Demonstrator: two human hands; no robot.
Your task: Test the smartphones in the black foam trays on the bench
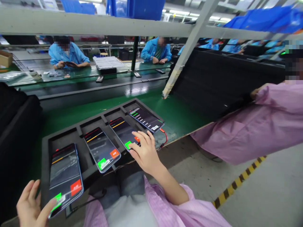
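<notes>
At the left end of the black foam tray [44, 164], I find the left hand [33, 205] open and gripping nothing, its thumb over the green square [57, 198] on the leftmost phone [65, 176]. Further right over the tray, I record the right hand [146, 153] likewise empty, digits spread, at the third phone [120, 127]. Whether either hand presses a screen, I cannot tell. Between the hands, the second phone [100, 148] lies screen up across the tray's near edge. At the tray's right end, a red cable [166, 138] meets the fourth phone [146, 119], also screen up.
</notes>
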